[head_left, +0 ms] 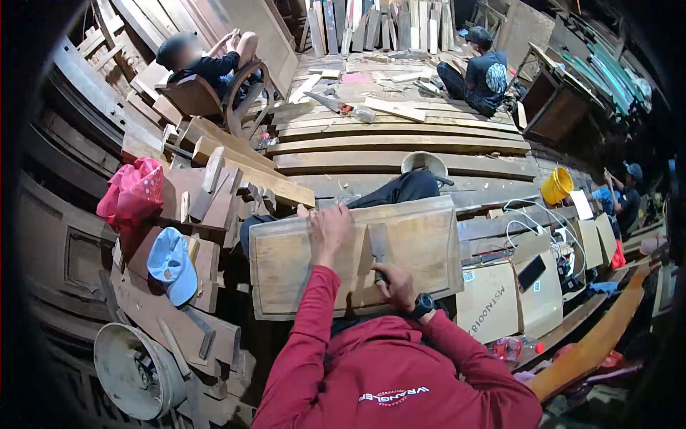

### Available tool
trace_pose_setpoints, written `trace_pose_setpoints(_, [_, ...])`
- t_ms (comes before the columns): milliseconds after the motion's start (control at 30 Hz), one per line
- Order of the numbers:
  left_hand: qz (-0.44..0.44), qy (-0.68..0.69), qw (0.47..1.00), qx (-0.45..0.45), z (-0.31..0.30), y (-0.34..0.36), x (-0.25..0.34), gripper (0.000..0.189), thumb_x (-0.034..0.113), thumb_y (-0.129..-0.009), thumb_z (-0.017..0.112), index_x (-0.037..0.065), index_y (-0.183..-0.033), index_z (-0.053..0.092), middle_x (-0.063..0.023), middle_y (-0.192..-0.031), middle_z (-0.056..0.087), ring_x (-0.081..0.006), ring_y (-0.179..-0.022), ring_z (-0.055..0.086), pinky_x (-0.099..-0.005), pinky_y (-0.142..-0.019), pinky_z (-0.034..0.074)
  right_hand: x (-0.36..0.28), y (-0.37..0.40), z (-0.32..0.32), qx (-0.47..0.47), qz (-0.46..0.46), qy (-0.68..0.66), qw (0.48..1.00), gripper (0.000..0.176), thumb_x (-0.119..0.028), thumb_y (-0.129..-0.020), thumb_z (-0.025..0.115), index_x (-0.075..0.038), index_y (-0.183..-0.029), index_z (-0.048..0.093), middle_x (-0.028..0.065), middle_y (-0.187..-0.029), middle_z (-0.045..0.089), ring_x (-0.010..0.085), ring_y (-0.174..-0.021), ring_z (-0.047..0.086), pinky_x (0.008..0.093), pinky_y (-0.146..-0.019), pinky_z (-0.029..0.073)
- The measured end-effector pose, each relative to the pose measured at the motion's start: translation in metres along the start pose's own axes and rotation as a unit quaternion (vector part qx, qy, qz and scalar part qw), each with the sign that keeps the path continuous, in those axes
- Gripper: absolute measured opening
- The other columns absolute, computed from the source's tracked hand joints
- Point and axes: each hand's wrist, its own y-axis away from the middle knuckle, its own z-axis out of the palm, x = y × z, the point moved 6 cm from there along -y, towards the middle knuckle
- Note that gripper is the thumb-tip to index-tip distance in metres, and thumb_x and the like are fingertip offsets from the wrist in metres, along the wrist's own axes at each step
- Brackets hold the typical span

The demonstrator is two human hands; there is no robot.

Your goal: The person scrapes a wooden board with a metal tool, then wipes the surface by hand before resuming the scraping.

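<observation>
A rectangular wooden panel (286, 261) with bevelled edges lies across my lap. My left hand (330, 227) reaches over the panel, its fingers curled at the far edge and gripping it. My right hand (396, 286), with a dark watch at the wrist, is closed round the dark handle of a scraper (378, 242). The scraper's flat, wide blade points away from me over the panel's face, right of the middle.
Left are a blue cap (171, 264), a pink bag (134, 189) and a white bucket (136, 372). Cardboard boxes (493, 293), a plastic bottle (516, 348) and a yellow bucket (557, 186) stand right. Several people sit farther off among stacked planks (400, 144).
</observation>
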Motion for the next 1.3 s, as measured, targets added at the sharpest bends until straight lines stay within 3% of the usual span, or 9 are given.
trace_pose_setpoints(100, [0.005, -0.002, 1.0, -0.002, -0.004, -0.002, 0.002, 0.049, 0.033, -0.1, 0.046, -0.001, -0.084, 0.078, -0.0237, -0.086, 0.074, -0.0391, -0.084, 0.072, -0.0488, -0.098, 0.045, 0.002, -0.012, 0.003, 0.047, -0.009, 0.024, 0.999, 0.036, -0.002, -0.079, 0.062, -0.004, -0.114, 0.067, 0.0175, -0.086, 0.066, 0.0353, -0.075, 0.067, 0.0417, -0.067, 0.054])
trace_pose_setpoints(400, [0.007, 0.009, 1.0, -0.003, -0.01, 0.0, 0.006, 0.047, 0.033, -0.099, 0.047, 0.002, -0.085, 0.079, -0.022, -0.087, 0.074, -0.0385, -0.083, 0.072, -0.0502, -0.099, 0.044, 0.009, -0.004, 0.004, 0.009, 0.011, 0.024, 1.0, 0.04, -0.003, -0.08, 0.061, -0.006, -0.119, 0.068, 0.0193, -0.095, 0.071, 0.0359, -0.082, 0.07, 0.0415, -0.069, 0.055])
trace_pose_setpoints(500, [0.007, -0.025, 0.999, 0.039, 0.036, -0.009, -0.015, 0.048, 0.034, -0.1, 0.047, 0.004, -0.082, 0.079, -0.0205, -0.082, 0.074, -0.0384, -0.079, 0.072, -0.0489, -0.096, 0.045, -0.001, 0.005, -0.001, -0.012, -0.022, 0.0, 1.0, 0.044, -0.002, -0.081, 0.06, -0.007, -0.124, 0.067, 0.0204, -0.1, 0.072, 0.0378, -0.085, 0.07, 0.0433, -0.073, 0.056])
trace_pose_setpoints(633, [0.01, 0.001, 1.0, 0.004, 0.003, -0.002, 0.0, 0.047, 0.034, -0.099, 0.047, 0.003, -0.081, 0.078, -0.0228, -0.085, 0.073, -0.0385, -0.084, 0.072, -0.05, -0.1, 0.045, 0.016, -0.003, 0.008, -0.024, 0.084, 0.017, 0.996, 0.047, -0.006, -0.08, 0.062, -0.009, -0.127, 0.066, 0.0201, -0.099, 0.071, 0.037, -0.085, 0.07, 0.0443, -0.074, 0.055])
trace_pose_setpoints(767, [-0.005, 0.011, 1.0, -0.005, -0.003, -0.001, 0.003, 0.047, 0.033, -0.099, 0.047, 0.003, -0.083, 0.079, -0.0237, -0.086, 0.074, -0.0399, -0.085, 0.072, -0.051, -0.101, 0.044, -0.006, -0.001, -0.004, 0.01, -0.026, -0.002, 1.0, 0.043, 0.0, -0.081, 0.058, -0.007, -0.121, 0.069, 0.0182, -0.087, 0.071, 0.0348, -0.077, 0.069, 0.0408, -0.07, 0.055])
trace_pose_setpoints(867, [0.004, 0.006, 1.0, 0.001, -0.005, 0.0, 0.004, 0.047, 0.033, -0.099, 0.047, 0.002, -0.084, 0.079, -0.0247, -0.086, 0.073, -0.0403, -0.086, 0.072, -0.0513, -0.102, 0.043, 0.015, -0.003, 0.011, -0.034, 0.085, 0.001, 0.996, 0.046, -0.007, -0.078, 0.061, -0.006, -0.124, 0.066, 0.0197, -0.1, 0.072, 0.0352, -0.083, 0.07, 0.0431, -0.075, 0.056])
trace_pose_setpoints(1000, [0.004, 0.0, 1.0, 0.009, 0.002, -0.004, 0.001, 0.048, 0.033, -0.099, 0.047, 0.001, -0.082, 0.079, -0.0237, -0.084, 0.074, -0.0398, -0.084, 0.072, -0.0497, -0.1, 0.044, 0.011, 0.006, 0.001, -0.017, 0.008, -0.013, 1.0, 0.046, -0.004, -0.08, 0.06, -0.004, -0.125, 0.066, 0.0198, -0.099, 0.071, 0.0364, -0.083, 0.069, 0.0413, -0.075, 0.055])
trace_pose_setpoints(1167, [0.016, -0.015, 0.999, 0.039, 0.002, -0.001, 0.0, 0.048, 0.034, -0.099, 0.048, 0.002, -0.08, 0.079, -0.0219, -0.08, 0.074, -0.0373, -0.08, 0.072, -0.0489, -0.097, 0.045, 0.018, -0.007, 0.008, -0.001, 0.079, -0.026, 0.997, 0.042, -0.006, -0.08, 0.062, -0.006, -0.121, 0.068, 0.0183, -0.093, 0.072, 0.0352, -0.08, 0.071, 0.041, -0.073, 0.056])
trace_pose_setpoints(1300, [0.006, -0.025, 0.999, 0.036, 0.002, -0.003, 0.0, 0.051, 0.035, -0.1, 0.046, 0.002, -0.079, 0.079, -0.0231, -0.083, 0.074, -0.04, -0.081, 0.072, -0.0483, -0.098, 0.043, 0.001, 0.007, 0.003, -0.025, -0.02, -0.002, 0.999, 0.045, -0.003, -0.08, 0.062, -0.007, -0.124, 0.066, 0.0202, -0.1, 0.072, 0.0373, -0.082, 0.069, 0.0419, -0.072, 0.056])
